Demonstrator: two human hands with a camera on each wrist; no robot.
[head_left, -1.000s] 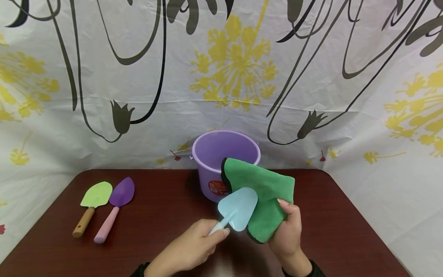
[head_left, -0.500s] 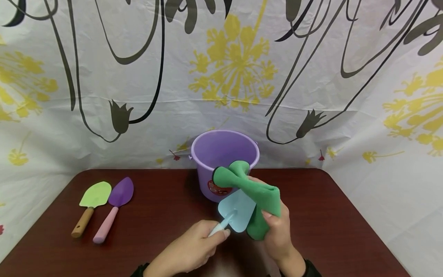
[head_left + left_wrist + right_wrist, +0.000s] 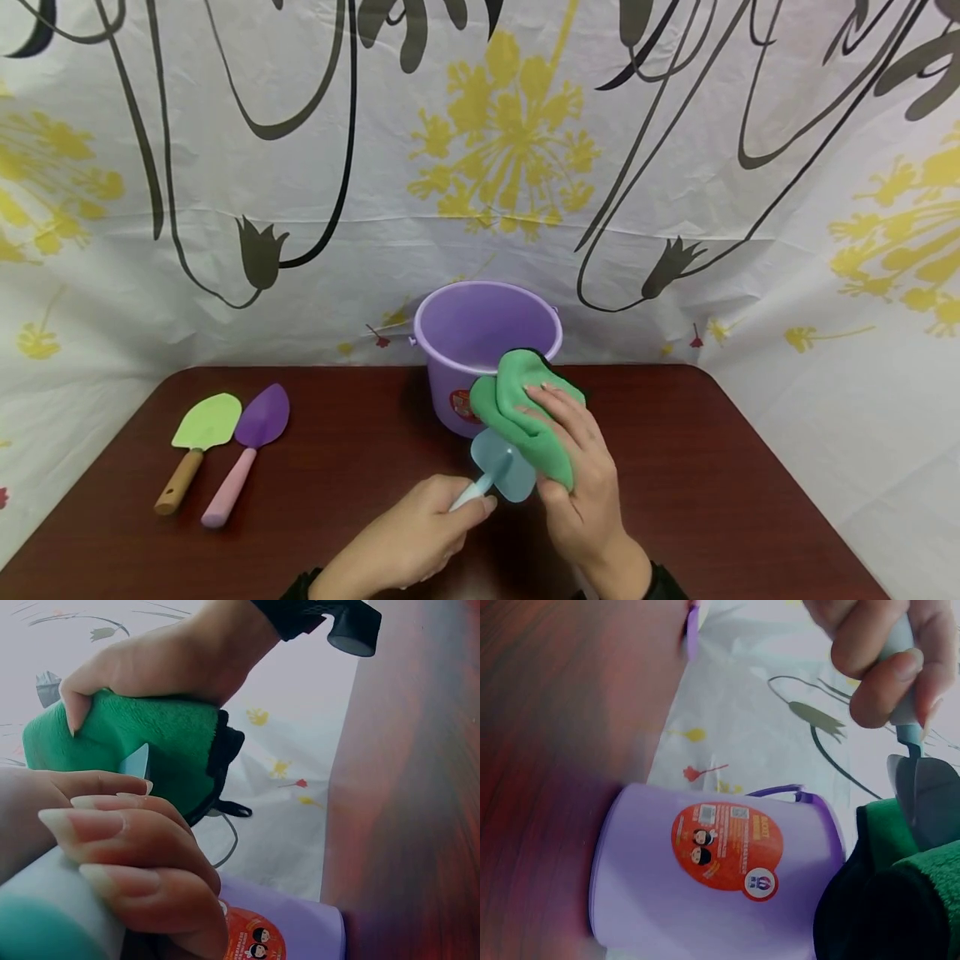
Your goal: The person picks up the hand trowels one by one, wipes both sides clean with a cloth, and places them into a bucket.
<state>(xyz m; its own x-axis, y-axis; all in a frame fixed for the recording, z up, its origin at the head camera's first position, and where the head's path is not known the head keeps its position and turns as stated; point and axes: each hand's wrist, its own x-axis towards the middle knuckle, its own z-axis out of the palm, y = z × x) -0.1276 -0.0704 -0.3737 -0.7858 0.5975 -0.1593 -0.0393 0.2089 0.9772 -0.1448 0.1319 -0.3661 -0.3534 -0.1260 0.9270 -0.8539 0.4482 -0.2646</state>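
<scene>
In the head view my left hand [image 3: 408, 533] grips the handle of a light blue trowel [image 3: 491, 458], its blade raised above the table. My right hand [image 3: 585, 479] holds a green cloth [image 3: 525, 408] with dark edging, bunched over the blade's right and upper part, which it hides. The left wrist view shows the green cloth [image 3: 150, 727] wrapped about the blade, with my left fingers [image 3: 142, 832] curled round the handle. From the right wrist, the trowel's blade [image 3: 926, 799] lies against the cloth [image 3: 937, 881].
Just behind the hands stands a purple bucket [image 3: 442, 375] with a red label. At the left of the dark red table [image 3: 337, 467] lie a lime-green trowel [image 3: 210, 421] with a wooden handle and a purple trowel [image 3: 262, 417] with a pink handle. A patterned sheet hangs behind.
My right hand has moved left and gathered the spread cloth into a folded bunch, now over the blade's right and upper part. The left hand has stayed almost still with the trowel.
</scene>
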